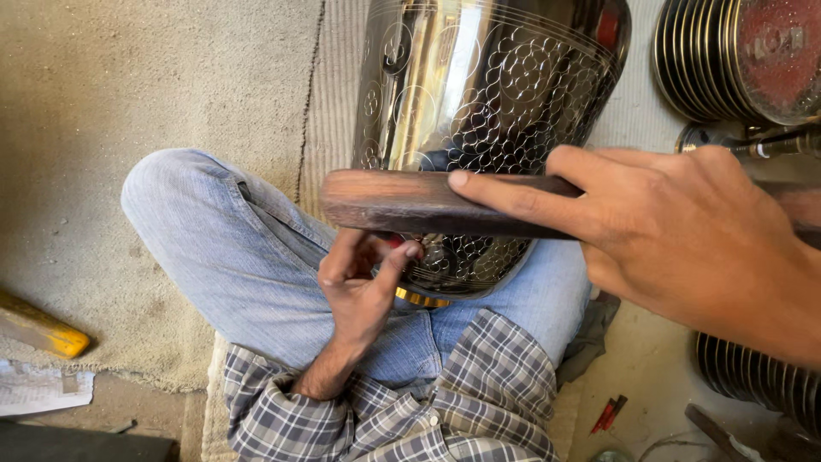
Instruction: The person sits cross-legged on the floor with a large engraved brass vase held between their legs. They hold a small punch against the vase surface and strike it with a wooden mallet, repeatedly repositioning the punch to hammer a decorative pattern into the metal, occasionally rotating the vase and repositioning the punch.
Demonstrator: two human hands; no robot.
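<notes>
- A beige carpet (128, 94) fills the far left; most of it lies bare, the widest open stretch in view.
- At the near left edge a yellow-tipped wooden piece (38, 329) lies on the carpet, cut off by the frame, and just nearer than it a sheet of printed paper (43, 389) rests flat where the carpet ends.
- The person's bent knee in blue jeans (222, 248) rises from the carpet, left of centre, with a checked shirt sleeve (282, 411) at the near edge.
- The left hand (363, 287) comes up from that sleeve, palm up, fingers curled and pinched on something small against the lower shoulder of the vessel; what it pinches is hidden.
- The engraved metal vessel (487, 94), shiny with circle patterns, lies tilted on the lap at centre, its brass rim (419, 298) pointing near, touching the jeans.
- A dark wooden mallet (410, 201) lies across the vessel's near part, level, its blunt end reaching left above the left hand.
- The right hand (676, 231) reaches in from the right, clamped around the mallet, index finger stretched along its top. The two hands are near each other but apart.
- At the far right a row of stacked metal plates (710, 56) stands on edge; more ribbed discs (753, 376) sit at the near right, leaving little room there.
- A small red tool (609, 413) lies on the floor near right.
</notes>
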